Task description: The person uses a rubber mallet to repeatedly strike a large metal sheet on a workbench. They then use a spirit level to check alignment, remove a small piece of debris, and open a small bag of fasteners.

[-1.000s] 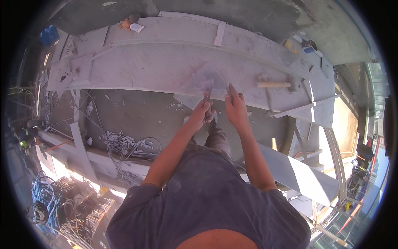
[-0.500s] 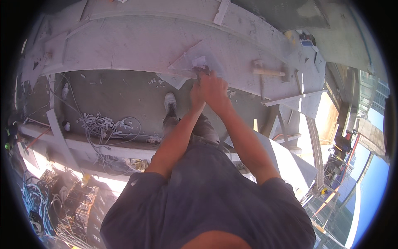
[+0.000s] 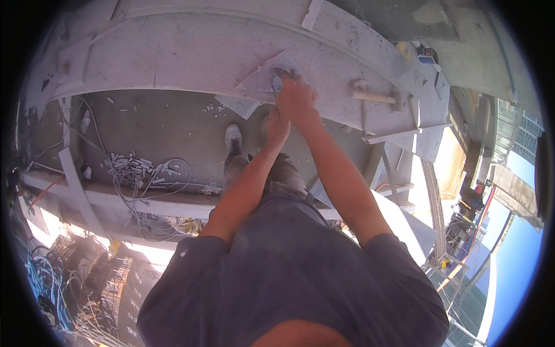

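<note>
A long, dusty pale bench (image 3: 196,63) runs across in front of me. A thin pale angular sheet (image 3: 254,80) lies on it under my hands. My right hand (image 3: 298,104) is closed around a dark hand tool (image 3: 283,73), whose kind I cannot make out. The tool's dark end points away from me, over the sheet. Close behind and to the left, my left hand (image 3: 278,126) is closed near the bench's front edge. What it grips is hidden by the right hand and blur.
A wooden-handled hammer (image 3: 374,97) lies right of my hands. Farther right sits a small blue-and-black device (image 3: 428,55). Pale strips (image 3: 393,136) cross at the bench's right end. Below are offcuts (image 3: 133,165), looped cable (image 3: 185,176) and my shoe (image 3: 233,137).
Both hands have moved slightly away from me, the right one with the dark tool over the sheet. The pale patch visible at the tool's tip before is now covered.
</note>
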Motion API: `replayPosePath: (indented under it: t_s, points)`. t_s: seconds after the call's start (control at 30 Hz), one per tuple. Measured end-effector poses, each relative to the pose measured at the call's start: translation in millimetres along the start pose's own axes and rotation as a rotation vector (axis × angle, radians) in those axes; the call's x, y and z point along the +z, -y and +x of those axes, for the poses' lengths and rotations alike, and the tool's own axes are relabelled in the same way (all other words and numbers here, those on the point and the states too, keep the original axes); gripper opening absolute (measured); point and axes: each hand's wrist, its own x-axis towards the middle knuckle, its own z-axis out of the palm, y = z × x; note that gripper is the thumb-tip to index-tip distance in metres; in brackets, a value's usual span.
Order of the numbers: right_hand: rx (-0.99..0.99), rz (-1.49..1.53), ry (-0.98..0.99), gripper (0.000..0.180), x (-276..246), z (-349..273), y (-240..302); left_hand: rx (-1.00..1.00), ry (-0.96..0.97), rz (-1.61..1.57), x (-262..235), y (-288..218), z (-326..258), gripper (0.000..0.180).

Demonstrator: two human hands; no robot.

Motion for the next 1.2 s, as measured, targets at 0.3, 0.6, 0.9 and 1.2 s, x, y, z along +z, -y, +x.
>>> replayPosePath:
  t_s: [0.3,0.6,0.9,1.2]
  points:
    - [-0.052,0.018,-0.03,0.042,-13.5,12.4,10.7,-0.076,0.017,0.109,-13.6,22.9,20.3,0.053]
    - [-0.048,0.064,-0.109,0.042,-11.6,-3.9,-4.0,-0.131,-0.028,0.161,-22.1,8.6,22.5,0.043]
    - [-0.047,0.5,-0.16,0.044,-2.6,-2.6,-76.4,-0.028,-0.073,0.48,-115.8,-64.1,28.1,0.044]
    - [-0.341,0.42,0.151,0.04,-36.4,55.0,-91.1,0.319,-0.293,0.773,-176.2,-112.3,71.9,0.04]
